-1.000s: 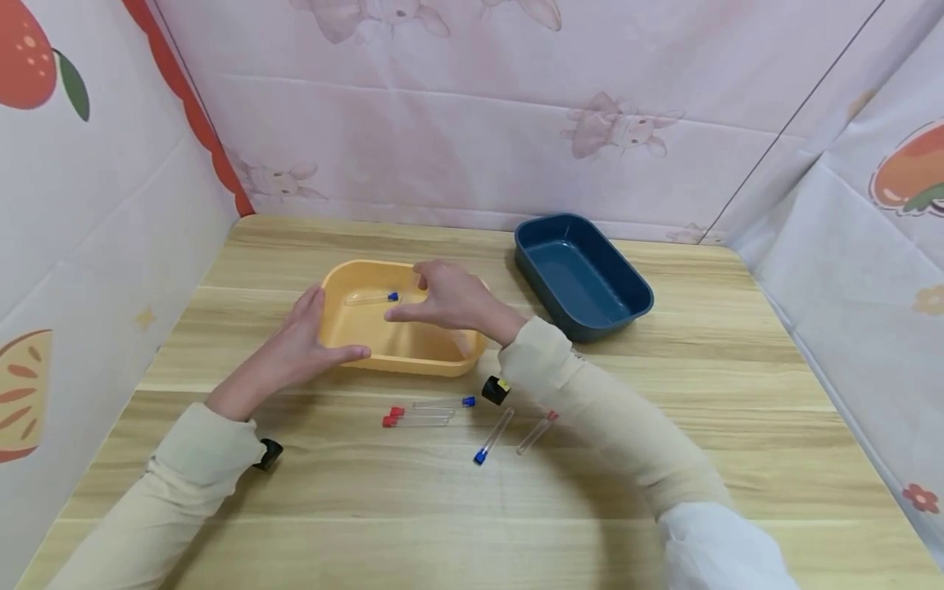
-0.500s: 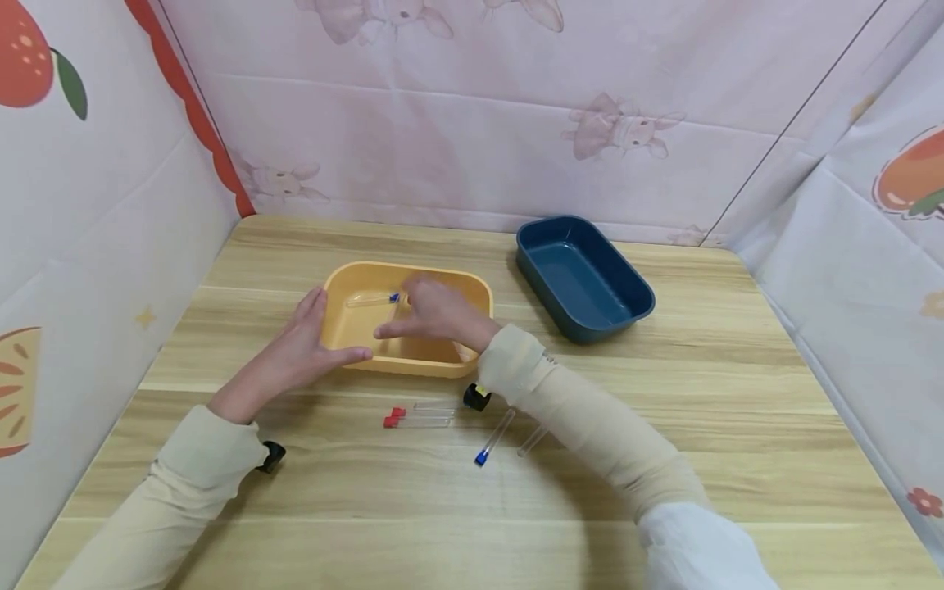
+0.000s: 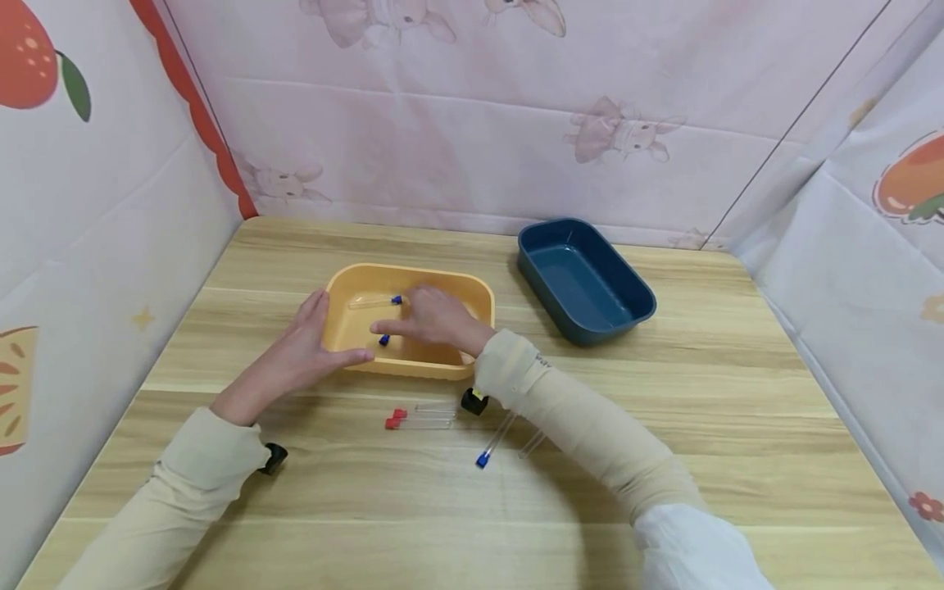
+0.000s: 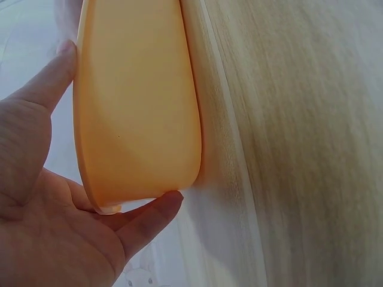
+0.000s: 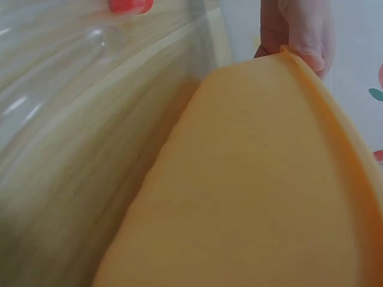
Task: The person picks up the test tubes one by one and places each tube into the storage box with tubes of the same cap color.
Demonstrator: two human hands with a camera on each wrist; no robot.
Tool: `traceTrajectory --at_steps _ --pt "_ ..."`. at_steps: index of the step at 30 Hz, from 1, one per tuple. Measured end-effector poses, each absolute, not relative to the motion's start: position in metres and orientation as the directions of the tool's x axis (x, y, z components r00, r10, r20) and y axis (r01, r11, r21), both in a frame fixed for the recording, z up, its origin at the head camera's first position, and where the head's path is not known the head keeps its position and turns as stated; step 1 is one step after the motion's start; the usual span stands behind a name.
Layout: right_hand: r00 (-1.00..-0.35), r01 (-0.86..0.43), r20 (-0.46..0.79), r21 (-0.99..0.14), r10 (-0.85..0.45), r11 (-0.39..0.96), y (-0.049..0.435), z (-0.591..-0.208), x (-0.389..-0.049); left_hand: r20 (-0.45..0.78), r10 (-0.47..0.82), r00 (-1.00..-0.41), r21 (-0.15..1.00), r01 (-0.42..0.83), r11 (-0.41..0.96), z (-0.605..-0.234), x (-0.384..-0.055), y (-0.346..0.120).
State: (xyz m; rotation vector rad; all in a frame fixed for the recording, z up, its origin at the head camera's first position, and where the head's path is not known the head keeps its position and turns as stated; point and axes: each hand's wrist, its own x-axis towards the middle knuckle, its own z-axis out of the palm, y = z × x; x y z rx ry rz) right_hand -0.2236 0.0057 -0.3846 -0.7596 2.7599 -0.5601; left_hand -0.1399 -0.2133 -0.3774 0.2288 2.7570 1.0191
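A yellow plastic bin (image 3: 487,311) stands on the table. My left hand (image 3: 298,344) grips its left end, the thumb on the front rim and other fingers against the end wall; in the left wrist view this hand (image 4: 66,209) holds the bin's corner. My right hand (image 3: 438,318) reaches down inside the bin, thumb pointing left, its other fingertips mostly hidden. A clear tube with a blue cap (image 3: 397,300) lies in the bin behind it. Another blue cap (image 3: 384,339) shows just below the right thumb; I cannot tell whether the hand holds that tube. The right wrist view shows mainly the bin's outer wall (image 5: 239,167).
Nearer me on the table lie clear tubes with red caps (image 3: 392,423) and a blue-capped tube (image 3: 483,459), partly under the right forearm. A dark blue bin (image 3: 590,334) stands at the back right. Printed cloth walls (image 3: 472,139) border the table.
My right hand has lowered into the yellow bin and shifted slightly toward its middle. A second blue cap now shows below its thumb. The left hand keeps its grip on the bin.
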Motion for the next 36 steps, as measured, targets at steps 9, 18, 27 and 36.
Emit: traceTrajectory --at_steps 9,18,27,36 --pt "-0.844 -0.440 -0.047 -0.511 -0.535 0.738 0.019 -0.379 -0.226 -0.127 0.207 -0.970 0.653 0.075 0.754 -0.377 -0.139 -0.212" --pt "-0.848 -0.483 0.115 -0.570 -0.518 0.665 0.044 -0.356 -0.213 -0.124 0.205 -0.971 0.652 0.075 0.754 -0.378 -0.139 -0.212" --pt "-0.855 -0.490 0.223 -0.645 -0.469 0.586 0.083 -0.329 -0.194 -0.105 0.202 -0.974 0.653 0.085 0.752 -0.380 -0.141 -0.213" --pt "-0.860 -0.500 0.298 -0.656 -0.415 0.565 0.128 -0.321 -0.167 -0.115 0.193 -0.974 0.653 0.072 0.754 -0.380 -0.141 -0.212"
